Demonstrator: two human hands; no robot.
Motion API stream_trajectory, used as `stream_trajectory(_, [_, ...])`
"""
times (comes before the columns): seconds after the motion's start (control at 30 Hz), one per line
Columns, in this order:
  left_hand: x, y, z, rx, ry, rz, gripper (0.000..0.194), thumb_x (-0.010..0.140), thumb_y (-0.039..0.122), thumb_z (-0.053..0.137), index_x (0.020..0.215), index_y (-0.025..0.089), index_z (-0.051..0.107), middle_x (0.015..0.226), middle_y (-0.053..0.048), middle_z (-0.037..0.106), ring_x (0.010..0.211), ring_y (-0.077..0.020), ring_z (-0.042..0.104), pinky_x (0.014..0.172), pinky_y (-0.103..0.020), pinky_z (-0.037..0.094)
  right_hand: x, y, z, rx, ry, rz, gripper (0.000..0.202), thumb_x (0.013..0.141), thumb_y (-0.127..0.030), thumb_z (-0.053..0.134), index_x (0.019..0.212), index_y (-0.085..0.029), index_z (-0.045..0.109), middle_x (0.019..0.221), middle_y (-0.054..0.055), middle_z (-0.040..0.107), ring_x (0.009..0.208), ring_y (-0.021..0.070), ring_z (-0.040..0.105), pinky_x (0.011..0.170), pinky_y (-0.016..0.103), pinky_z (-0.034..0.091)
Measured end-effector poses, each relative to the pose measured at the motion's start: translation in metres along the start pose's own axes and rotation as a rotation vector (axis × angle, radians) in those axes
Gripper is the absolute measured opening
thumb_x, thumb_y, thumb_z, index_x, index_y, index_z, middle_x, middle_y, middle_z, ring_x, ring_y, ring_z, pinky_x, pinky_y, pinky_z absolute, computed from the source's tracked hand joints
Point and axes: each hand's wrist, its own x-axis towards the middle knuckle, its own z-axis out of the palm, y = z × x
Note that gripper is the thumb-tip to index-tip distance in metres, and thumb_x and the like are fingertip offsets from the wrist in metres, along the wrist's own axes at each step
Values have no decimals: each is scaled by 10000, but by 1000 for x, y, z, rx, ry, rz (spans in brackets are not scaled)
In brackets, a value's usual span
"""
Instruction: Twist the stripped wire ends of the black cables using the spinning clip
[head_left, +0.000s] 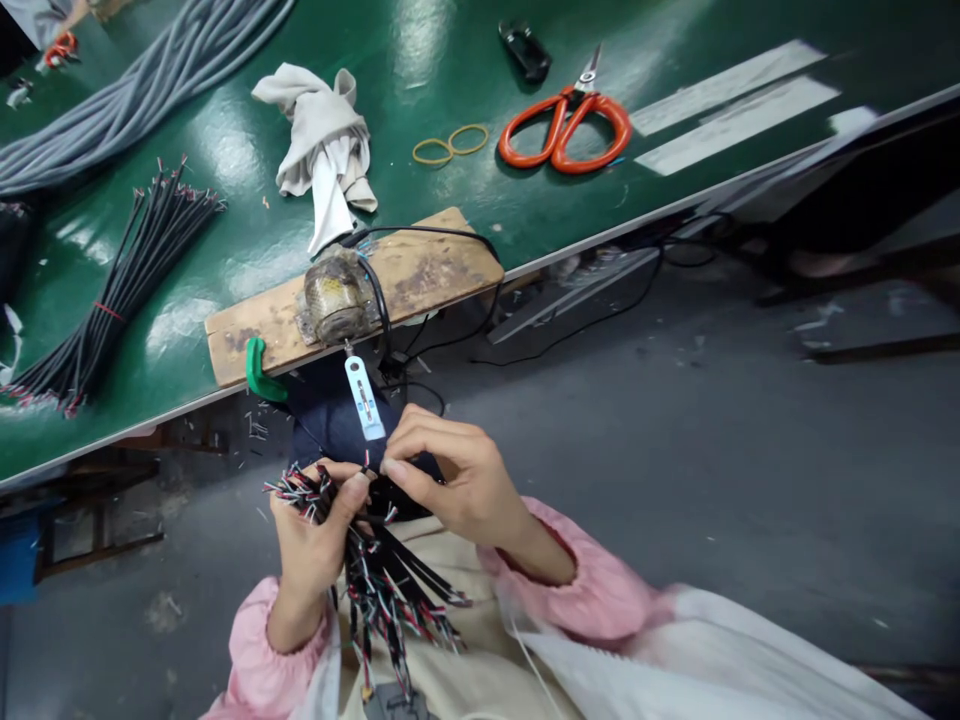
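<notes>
My left hand (311, 540) is closed around a bundle of thin black cables (401, 565) over my lap, their ends showing red, white and black wires. Between its thumb and forefinger one cable end (367, 462) points up. Close beside that end, the thumb and fingers of my right hand (469, 480) are pinched together; whatever they hold is too small to make out. Just above both hands hangs a light-blue flat piece (365, 400), fixed to the shaft of a small stained motor (335, 300). The motor is mounted on a wooden board (442, 262) at the table edge.
On the green table (247, 240) lie another bundle of black cables (124, 290), thick grey cables (161, 85), a crumpled cloth (322, 140), rubber bands (450, 146) and orange-handled scissors (566, 130). A green clamp (260, 372) grips the board's left end. Black cords hang below the table.
</notes>
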Motion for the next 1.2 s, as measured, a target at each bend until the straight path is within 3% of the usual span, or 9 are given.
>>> stream_trajectory(0.27, [-1,-2,-6,-13,-71,-17,193,777,342,796,687,172,777,505,36,588,359,-66,480,360,-178,421,7,2,-4,54,-65,-2,158,920,-179,646,803,-186,751,733,62,772,650,169,647,615,319,524])
stream_trajectory(0.5, [3,12,1,72,-36,48,71,684,143,791,626,185,783,551,16,672,387,-80,531,367,-186,408,7,-12,-7,-211,-65,-135,148,912,-102,620,809,-167,703,730,58,749,661,166,637,655,321,536])
stream_trajectory(0.73, [0,1,1,53,26,37,86,739,218,784,661,183,779,531,26,652,384,-78,513,387,-193,408,3,-13,3,-261,74,-100,179,882,-79,592,757,-192,650,685,20,728,603,140,632,681,317,548])
stream_trajectory(0.87, [2,-5,-5,22,85,2,101,741,249,791,670,182,768,477,48,598,367,-79,487,394,-196,416,-3,-8,8,-224,170,-192,146,829,-60,638,773,-183,692,658,27,716,588,144,632,624,304,526])
stream_trajectory(1.0, [3,-7,-7,1,63,34,104,742,253,806,677,184,762,486,57,592,368,-70,484,419,-196,429,-7,-4,12,-201,289,-156,139,823,-78,674,843,-191,751,715,45,740,629,164,637,612,314,522])
stream_trajectory(1.2, [1,-10,-4,-6,41,82,83,742,238,821,689,196,773,536,50,632,382,-62,501,426,-194,416,-1,-1,16,-55,230,-65,166,841,-68,658,820,-192,765,744,53,778,632,163,671,661,327,543])
